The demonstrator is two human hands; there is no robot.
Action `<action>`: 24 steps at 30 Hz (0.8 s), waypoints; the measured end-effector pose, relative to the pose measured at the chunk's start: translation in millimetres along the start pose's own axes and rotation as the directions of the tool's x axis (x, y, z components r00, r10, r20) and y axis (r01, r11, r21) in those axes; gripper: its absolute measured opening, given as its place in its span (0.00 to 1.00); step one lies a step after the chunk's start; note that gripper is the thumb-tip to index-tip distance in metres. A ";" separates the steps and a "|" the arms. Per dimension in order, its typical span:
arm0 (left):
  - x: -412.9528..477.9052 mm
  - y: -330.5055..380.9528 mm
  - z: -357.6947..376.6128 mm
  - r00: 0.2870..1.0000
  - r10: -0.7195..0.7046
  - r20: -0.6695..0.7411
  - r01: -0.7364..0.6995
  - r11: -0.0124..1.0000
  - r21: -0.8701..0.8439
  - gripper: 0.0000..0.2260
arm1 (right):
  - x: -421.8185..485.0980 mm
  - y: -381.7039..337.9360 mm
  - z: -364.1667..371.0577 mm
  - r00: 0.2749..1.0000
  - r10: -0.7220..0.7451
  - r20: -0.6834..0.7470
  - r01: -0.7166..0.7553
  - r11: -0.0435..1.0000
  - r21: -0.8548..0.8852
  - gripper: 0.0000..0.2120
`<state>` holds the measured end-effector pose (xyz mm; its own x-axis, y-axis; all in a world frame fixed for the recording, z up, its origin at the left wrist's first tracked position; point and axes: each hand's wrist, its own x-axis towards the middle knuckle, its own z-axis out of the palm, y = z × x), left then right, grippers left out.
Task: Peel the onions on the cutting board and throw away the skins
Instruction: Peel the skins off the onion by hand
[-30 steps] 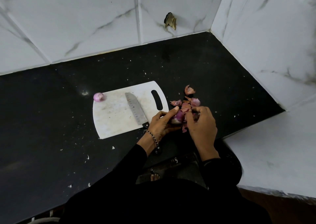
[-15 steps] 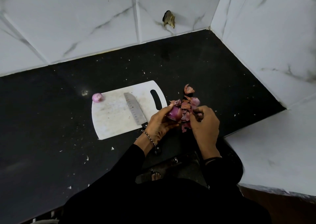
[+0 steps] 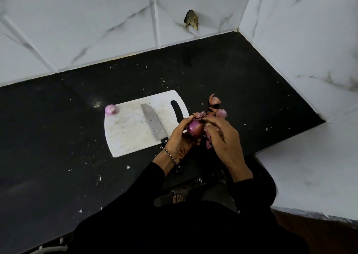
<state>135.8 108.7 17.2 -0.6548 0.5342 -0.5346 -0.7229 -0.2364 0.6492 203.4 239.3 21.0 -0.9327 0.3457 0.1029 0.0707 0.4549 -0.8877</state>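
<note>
Head cam, left hand (image 3: pixel 179 139) grips onion (image 3: pixel 195 128), right hand (image 3: pixel 222 137) pinches its skin, knife (image 3: pixel 153 125) on cutting board (image 3: pixel 127 135), peels (image 3: pixel 214 106) w/ counter (image 3: pixel 58 137) beneath.

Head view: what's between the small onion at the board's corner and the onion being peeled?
The knife, lying flat on the white cutting board, sits between the small onion and the held onion; otherwise bare board. Head view.

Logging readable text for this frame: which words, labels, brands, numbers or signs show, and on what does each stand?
No readable text anywhere in this view.
Knife blade: a row of dimples and a faint mark, too small to read as text.
Cutting board: stains only.
Onion in the left hand: no sticker.
Wall tiles: veining only.
</note>
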 end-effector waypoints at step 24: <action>2.8 -10.4 2.3 0.999 0.004 -0.052 -0.001 0.998 0.061 0.15 | -0.3 7.0 -0.4 0.997 0.030 0.078 -0.030 1.000 -0.009 0.04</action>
<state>142.0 114.5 10.2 -0.6682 0.4906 -0.5593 -0.7076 -0.1872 0.6814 204.3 242.7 14.9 -0.9547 0.2946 0.0407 0.1016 0.4515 -0.8865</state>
